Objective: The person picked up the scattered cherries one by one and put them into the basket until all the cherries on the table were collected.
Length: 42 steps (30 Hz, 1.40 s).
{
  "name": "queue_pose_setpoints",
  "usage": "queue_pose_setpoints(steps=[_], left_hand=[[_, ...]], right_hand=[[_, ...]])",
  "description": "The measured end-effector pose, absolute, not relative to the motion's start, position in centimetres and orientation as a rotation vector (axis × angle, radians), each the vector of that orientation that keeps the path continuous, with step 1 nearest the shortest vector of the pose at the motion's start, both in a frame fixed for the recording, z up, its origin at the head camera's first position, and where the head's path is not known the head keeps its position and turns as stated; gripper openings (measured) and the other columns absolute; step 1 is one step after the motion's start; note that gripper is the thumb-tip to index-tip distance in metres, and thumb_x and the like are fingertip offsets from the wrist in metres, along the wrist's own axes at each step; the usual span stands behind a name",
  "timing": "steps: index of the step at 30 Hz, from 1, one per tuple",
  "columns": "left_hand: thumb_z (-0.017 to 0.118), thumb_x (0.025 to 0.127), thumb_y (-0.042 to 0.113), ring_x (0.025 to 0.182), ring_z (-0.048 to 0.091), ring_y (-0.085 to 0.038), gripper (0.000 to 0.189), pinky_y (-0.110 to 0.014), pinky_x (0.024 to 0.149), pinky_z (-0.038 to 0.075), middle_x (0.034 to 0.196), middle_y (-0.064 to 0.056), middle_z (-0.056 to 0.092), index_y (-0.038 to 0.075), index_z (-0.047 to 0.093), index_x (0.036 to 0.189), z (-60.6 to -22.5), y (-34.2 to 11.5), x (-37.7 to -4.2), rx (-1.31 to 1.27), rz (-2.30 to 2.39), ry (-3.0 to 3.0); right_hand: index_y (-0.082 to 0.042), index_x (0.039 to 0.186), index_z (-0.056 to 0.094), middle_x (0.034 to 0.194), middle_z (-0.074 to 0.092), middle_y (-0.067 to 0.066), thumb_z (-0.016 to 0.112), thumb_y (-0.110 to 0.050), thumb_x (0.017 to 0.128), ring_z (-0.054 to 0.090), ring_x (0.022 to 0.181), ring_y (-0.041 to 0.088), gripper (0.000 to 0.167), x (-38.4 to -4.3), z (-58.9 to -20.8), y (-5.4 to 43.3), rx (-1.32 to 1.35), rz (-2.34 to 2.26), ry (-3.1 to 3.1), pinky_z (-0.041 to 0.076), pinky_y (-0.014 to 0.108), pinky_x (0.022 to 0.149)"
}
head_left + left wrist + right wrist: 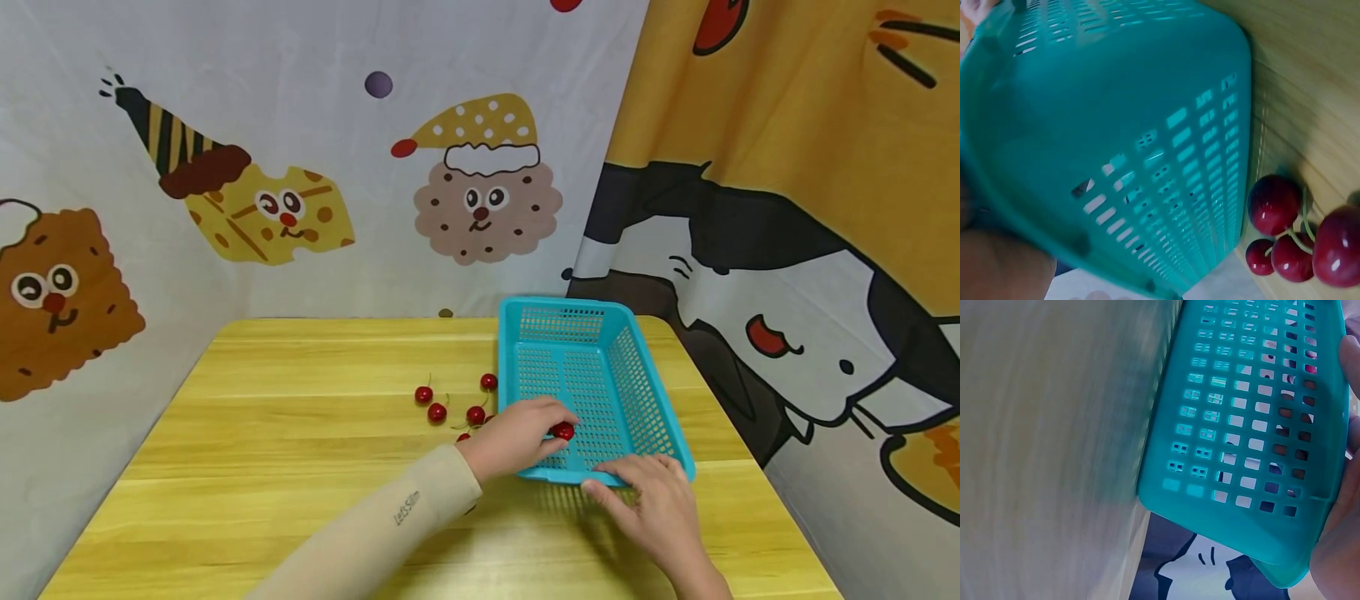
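In the head view, your left hand point(517, 440), in a beige sleeve point(375, 525) reaching up from the bottom of the frame, pinches a red cherry point(563, 431) between fingers and thumb right of centre, within the outline of a blue perforated basket point(651, 379); whether the fruit touches the basket's floor you cannot tell from here. Your right hand point(654, 507), bare at the wrist, grips the near rim at the lower right, fingers over the edge and thumb on the outside. Loose cherries point(437, 414), some with stems, lie at the centre of the frame on a yellow wood-grain table point(285, 467), just left of the basket, a couple of them partly covered by your left hand. A white cloth point(315, 50) printed with cartoon snacks spans the upper left, and an orange cloth point(817, 125) with a cat print hangs along the right. In the left wrist view, the basket's corner fills the left and middle, four of the loose cherries cluster at the lower right, and the pinched cherry is out of sight. In the right wrist view, the basket's outer wall stands on the table at centre, your right hand holding its rim along the right edge, with part of the cat print showing below.
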<state>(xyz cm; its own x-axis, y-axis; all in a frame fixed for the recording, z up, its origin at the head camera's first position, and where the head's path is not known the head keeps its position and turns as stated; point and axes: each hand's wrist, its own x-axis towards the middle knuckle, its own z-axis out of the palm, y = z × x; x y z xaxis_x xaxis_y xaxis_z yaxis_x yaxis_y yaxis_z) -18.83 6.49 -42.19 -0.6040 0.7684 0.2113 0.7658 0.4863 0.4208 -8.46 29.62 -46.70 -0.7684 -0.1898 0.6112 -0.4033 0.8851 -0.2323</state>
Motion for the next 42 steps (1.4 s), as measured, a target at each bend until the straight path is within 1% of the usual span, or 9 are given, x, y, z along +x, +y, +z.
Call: queue_pose_setpoints(steps=[5, 9, 16, 20, 23, 26, 34, 42], left_hand=[[0.07, 0.105, 0.029, 0.107, 0.068, -0.005, 0.034, -0.012, 0.092, 0.056, 0.126, 0.004, 0.074, 0.017, 0.071, 0.137, -42.5, 7.5, -18.9, 1.386, 0.692, 2.722], [0.071, 0.105, 0.033, 0.107, 0.069, -0.005, 0.035, -0.014, 0.092, 0.057, 0.128, 0.005, 0.073, 0.02, 0.07, 0.138, -42.5, 8.2, -19.0, 1.373, 0.606, 2.738], [0.069, 0.106, 0.036, 0.101, 0.069, -0.005, 0.034, -0.017, 0.087, 0.058, 0.126, 0.007, 0.074, 0.023, 0.071, 0.137, -43.3, 8.7, -19.3, 1.29, 0.556, 2.794], [0.07, 0.105, 0.038, 0.103, 0.071, -0.006, 0.032, -0.02, 0.089, 0.06, 0.125, 0.007, 0.076, 0.023, 0.073, 0.134, -43.1, 8.9, -19.1, 1.27, 0.481, 2.825], [0.072, 0.104, 0.039, 0.11, 0.073, -0.006, 0.032, -0.023, 0.094, 0.061, 0.127, 0.009, 0.076, 0.024, 0.074, 0.133, -42.9, 9.0, -19.0, 1.241, 0.428, 2.835], [0.073, 0.103, 0.038, 0.115, 0.072, -0.007, 0.031, -0.025, 0.096, 0.062, 0.128, 0.01, 0.077, 0.025, 0.074, 0.132, -43.1, 9.1, -19.0, 1.223, 0.387, 2.837], [0.074, 0.103, 0.039, 0.118, 0.072, -0.008, 0.032, -0.027, 0.096, 0.062, 0.129, 0.011, 0.076, 0.027, 0.075, 0.132, -43.2, 9.2, -19.1, 1.182, 0.373, 2.818], [0.074, 0.102, 0.04, 0.117, 0.072, -0.008, 0.034, -0.027, 0.094, 0.062, 0.129, 0.012, 0.077, 0.027, 0.074, 0.133, -43.1, 9.1, -19.2, 1.173, 0.365, 2.807]], right_hand=[[-0.025, 0.094, 0.082, 0.09, 0.08, -0.011, 0.092, -0.043, 0.077, 0.072, 0.084, 0.019, 0.026, -8.5, -46.8, 29.6, 0.426, 0.469, -2.451, 0.043, 0.043, 0.089], [-0.023, 0.094, 0.082, 0.09, 0.08, -0.009, 0.091, -0.044, 0.078, 0.072, 0.083, 0.018, 0.027, -8.5, -46.8, 29.6, 0.431, 0.471, -2.445, 0.042, 0.042, 0.088], [-0.023, 0.093, 0.082, 0.089, 0.08, -0.009, 0.091, -0.044, 0.079, 0.072, 0.081, 0.019, 0.027, -8.6, -46.7, 29.6, 0.428, 0.472, -2.447, 0.042, 0.043, 0.088], [-0.023, 0.092, 0.082, 0.089, 0.08, -0.01, 0.091, -0.044, 0.079, 0.071, 0.081, 0.019, 0.027, -8.5, -46.7, 29.7, 0.422, 0.474, -2.442, 0.043, 0.043, 0.088], [-0.024, 0.093, 0.082, 0.089, 0.08, -0.01, 0.091, -0.044, 0.079, 0.071, 0.08, 0.019, 0.027, -8.5, -46.8, 29.7, 0.421, 0.475, -2.442, 0.043, 0.043, 0.088], [-0.024, 0.093, 0.082, 0.089, 0.079, -0.01, 0.091, -0.044, 0.079, 0.07, 0.08, 0.018, 0.026, -8.5, -46.8, 29.6, 0.422, 0.478, -2.443, 0.043, 0.043, 0.088], [-0.023, 0.093, 0.081, 0.089, 0.08, -0.01, 0.09, -0.047, 0.08, 0.071, 0.081, 0.019, 0.028, -8.7, -46.8, 29.7, 0.432, 0.473, -2.438, 0.042, 0.043, 0.088], [-0.024, 0.093, 0.081, 0.089, 0.08, -0.009, 0.088, -0.05, 0.081, 0.071, 0.08, 0.019, 0.03, -8.7, -46.8, 29.7, 0.438, 0.477, -2.437, 0.042, 0.042, 0.088]])
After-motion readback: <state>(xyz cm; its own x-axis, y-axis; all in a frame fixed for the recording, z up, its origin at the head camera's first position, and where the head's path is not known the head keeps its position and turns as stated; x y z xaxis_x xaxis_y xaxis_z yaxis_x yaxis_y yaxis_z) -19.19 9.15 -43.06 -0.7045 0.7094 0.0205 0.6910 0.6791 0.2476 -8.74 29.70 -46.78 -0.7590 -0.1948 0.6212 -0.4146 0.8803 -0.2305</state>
